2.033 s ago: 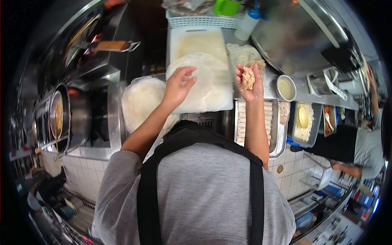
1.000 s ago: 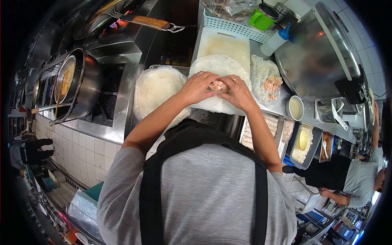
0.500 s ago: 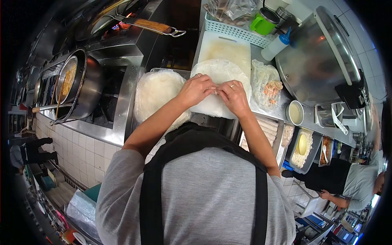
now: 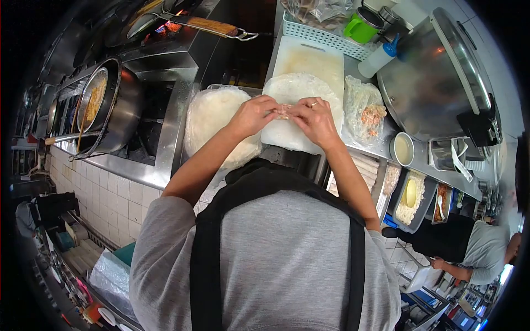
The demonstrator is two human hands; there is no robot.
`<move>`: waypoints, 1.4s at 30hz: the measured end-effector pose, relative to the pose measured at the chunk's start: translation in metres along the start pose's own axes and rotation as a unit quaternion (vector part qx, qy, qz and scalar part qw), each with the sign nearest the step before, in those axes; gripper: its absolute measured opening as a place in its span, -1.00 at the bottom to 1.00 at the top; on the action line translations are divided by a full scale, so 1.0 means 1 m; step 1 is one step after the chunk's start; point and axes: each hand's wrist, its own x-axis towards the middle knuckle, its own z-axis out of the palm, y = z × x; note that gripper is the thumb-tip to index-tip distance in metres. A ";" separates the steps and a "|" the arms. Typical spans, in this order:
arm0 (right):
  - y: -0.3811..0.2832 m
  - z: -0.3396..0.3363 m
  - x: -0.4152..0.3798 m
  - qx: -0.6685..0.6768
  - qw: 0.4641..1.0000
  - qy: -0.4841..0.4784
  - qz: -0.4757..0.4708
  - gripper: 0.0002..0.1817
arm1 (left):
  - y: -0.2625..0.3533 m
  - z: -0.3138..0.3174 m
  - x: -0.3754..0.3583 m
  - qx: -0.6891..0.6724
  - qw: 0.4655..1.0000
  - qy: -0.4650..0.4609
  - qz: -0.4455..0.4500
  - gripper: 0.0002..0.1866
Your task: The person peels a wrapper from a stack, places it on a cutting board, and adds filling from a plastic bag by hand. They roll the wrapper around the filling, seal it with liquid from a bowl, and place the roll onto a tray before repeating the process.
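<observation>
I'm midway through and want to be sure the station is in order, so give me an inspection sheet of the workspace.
Surface: white cutting board, brownish stain toward its far end.
Job's things: round wrapper sheet on the board; pinkish filling at the fingertips; wrapper stack in plastic at left.
Clutter: plastic bag, squeeze bottle and green mug nearby.
Grippers: bare left hand and right hand pinch the filling; ring on the right.
Cables: nothing seen.
Surroundings: flame at the stove, far left; co-worker at right.
</observation>
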 end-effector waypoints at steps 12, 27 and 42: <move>0.009 0.003 0.000 -0.026 0.996 -0.052 0.066 -0.68 | -0.003 -0.009 0.009 -0.003 1.000 0.001 0.007 -0.72; 0.025 0.016 -0.012 -0.015 0.995 -0.059 0.081 -0.68 | -0.006 0.004 0.020 0.046 0.993 -0.082 0.074 -0.54; 0.034 -0.018 -0.032 0.002 0.992 -0.030 0.124 -0.71 | 0.023 0.037 0.034 0.143 0.983 -0.046 0.105 -0.55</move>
